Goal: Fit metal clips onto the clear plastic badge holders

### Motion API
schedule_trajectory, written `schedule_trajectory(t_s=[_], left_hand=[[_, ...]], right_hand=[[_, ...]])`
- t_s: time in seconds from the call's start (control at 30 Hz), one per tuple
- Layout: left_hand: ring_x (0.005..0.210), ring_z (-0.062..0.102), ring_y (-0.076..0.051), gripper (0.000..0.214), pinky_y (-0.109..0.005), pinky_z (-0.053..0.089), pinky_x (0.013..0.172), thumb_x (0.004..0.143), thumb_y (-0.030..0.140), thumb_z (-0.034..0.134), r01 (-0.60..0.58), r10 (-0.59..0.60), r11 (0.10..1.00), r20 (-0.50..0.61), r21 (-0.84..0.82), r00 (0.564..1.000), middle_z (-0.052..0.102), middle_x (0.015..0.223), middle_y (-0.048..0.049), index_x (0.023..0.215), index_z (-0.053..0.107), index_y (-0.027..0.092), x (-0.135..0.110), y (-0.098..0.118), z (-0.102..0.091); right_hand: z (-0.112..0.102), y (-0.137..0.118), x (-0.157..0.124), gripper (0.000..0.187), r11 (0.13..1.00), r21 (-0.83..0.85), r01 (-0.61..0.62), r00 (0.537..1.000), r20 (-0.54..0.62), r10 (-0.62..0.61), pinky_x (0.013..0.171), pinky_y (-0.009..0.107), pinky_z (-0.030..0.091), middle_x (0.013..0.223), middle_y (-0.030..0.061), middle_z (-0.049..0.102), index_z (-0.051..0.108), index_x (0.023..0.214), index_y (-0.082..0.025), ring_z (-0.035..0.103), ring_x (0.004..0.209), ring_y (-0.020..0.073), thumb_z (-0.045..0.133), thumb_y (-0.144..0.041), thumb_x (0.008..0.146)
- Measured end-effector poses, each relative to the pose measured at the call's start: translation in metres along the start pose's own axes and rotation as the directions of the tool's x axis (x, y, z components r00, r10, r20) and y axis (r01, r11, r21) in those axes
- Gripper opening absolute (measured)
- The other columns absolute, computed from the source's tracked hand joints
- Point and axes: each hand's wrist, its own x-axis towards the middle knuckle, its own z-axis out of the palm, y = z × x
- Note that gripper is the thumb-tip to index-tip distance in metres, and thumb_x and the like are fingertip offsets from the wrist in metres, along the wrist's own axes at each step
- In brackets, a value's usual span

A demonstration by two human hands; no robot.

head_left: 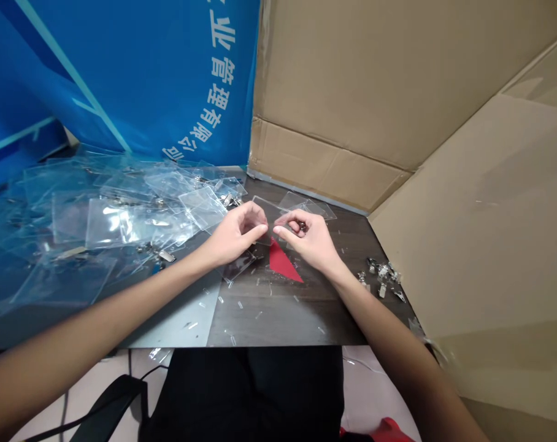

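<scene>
Characters (221, 80) on blue banner (145, 80) behind clear badge holders (108, 224)

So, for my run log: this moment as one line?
left hand: holds clear plastic badge holder | right hand: fingers on same holder, small dark item unclear | nearby: red triangular piece, metal clips, pile of clear holders

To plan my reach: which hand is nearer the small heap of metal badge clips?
Right. The right hand sits left of the small heap of silver metal badge clips; the left hand lies farther left, beyond it.
</scene>
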Motion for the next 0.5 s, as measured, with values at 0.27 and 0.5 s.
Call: schedule_trajectory(t_s=[0.27,0.5], left_hand=[[0.122,0.066,-0.029,0.05,-0.048,0.052,0.113,0.109,0.068,0.052,-0.145,0.147,0.986,0.023,-0.079,0.989,0.072,0.123,-0.0107,0.109,0.074,0.023,-0.005,-0.005,-0.002],[0.132,0.061,-0.034,0.047,-0.052,0.056,0.111,0.093,0.069,0.077,-0.008,0.008,1.0,0.019,0.027,1.0,0.062,0.131,-0.0135,0.1,0.076,0.022,-0.002,0.003,-0.003]], right_hand=[[0.006,0.006,-0.009,0.008,0.905,-0.326,0.274,0.912,-0.211,-0.352,0.069,0.033,0.044,0.072,-0.0026,0.055,0.079,0.089,-0.023,0.046,0.067,0.016,0.078,-0.025,0.096],[0.005,0.016,-0.011,0.015,0.685,-0.462,0.563,0.747,-0.072,-0.661,0.063,0.032,0.048,0.074,0.0007,0.063,0.08,0.097,-0.024,0.054,0.065,0.017,0.07,-0.017,0.106]])
